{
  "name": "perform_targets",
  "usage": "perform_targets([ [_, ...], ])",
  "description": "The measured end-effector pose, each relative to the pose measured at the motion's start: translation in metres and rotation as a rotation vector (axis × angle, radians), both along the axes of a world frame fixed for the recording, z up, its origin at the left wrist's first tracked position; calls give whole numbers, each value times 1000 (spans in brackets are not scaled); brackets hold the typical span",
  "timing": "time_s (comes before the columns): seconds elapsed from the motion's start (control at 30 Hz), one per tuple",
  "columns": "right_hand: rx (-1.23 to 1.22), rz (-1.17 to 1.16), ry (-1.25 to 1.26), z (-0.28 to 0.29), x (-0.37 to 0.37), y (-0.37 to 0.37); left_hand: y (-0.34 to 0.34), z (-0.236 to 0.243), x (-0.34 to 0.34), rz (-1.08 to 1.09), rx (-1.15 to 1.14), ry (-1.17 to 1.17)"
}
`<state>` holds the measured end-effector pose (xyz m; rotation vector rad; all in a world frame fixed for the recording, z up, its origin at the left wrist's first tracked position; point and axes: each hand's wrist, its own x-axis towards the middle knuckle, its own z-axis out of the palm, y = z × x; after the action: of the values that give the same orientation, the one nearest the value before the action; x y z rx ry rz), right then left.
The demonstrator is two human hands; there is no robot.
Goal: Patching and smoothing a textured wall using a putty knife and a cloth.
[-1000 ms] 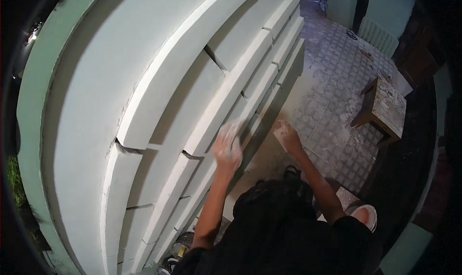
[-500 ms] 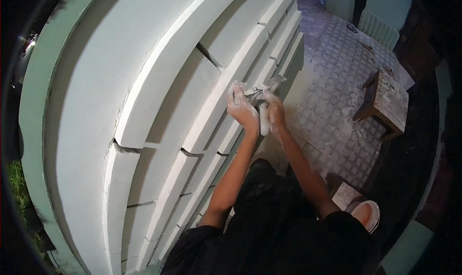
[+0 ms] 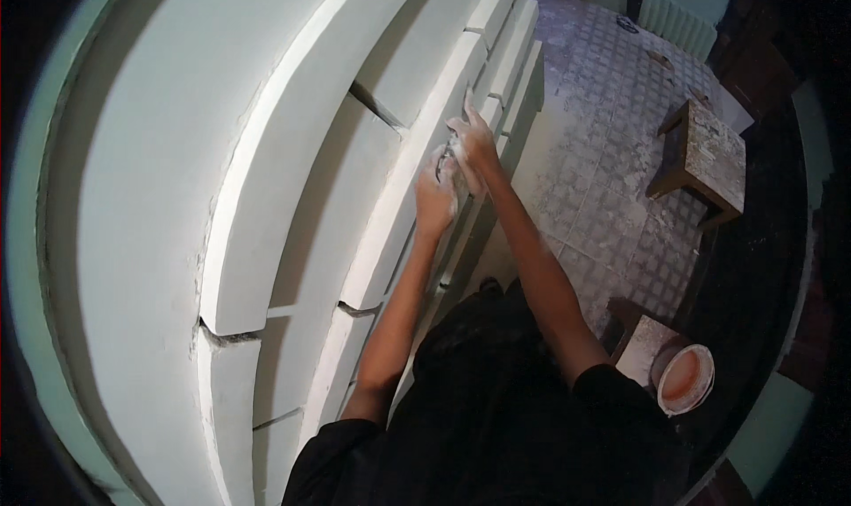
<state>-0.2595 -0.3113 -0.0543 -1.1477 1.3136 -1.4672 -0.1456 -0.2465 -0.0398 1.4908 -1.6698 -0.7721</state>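
In front of a pale raised band [image 3: 381, 231] on the wall, my two dusty hands are close together. My left hand [image 3: 434, 200] has its fingers curled inward against a white, paste-smeared piece [image 3: 454, 144] between the hands, mostly covered by fingers. Just above and to the right, my right hand [image 3: 479, 141] reaches over that piece, its fingers bent around what looks like a putty knife with a pale handle [image 3: 472, 182]. Most of this tool is hidden.
Stepped pale bands with dark joints [image 3: 232, 338] cover the curved wall on my left. A splattered wooden stool [image 3: 720, 156] stands on the dusty tiled floor [image 3: 603, 169] to the right. Nearer is a bucket [image 3: 709, 369] beside a low stained surface [image 3: 645, 348].
Both hands have shifted left and closer together, with the right now higher than the left. The pale handle and smeared blade, plainly visible earlier, are now largely hidden. The view has shifted slightly.
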Motion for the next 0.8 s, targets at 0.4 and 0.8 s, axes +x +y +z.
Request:
perform_targets([
  [0.4,26,0,-4,-6,-12,-31,-11,5,-14,40,-64,-72],
  [0.8,97,58,0,-23,-23,-46,-13,7,-25,16,-55,-88],
])
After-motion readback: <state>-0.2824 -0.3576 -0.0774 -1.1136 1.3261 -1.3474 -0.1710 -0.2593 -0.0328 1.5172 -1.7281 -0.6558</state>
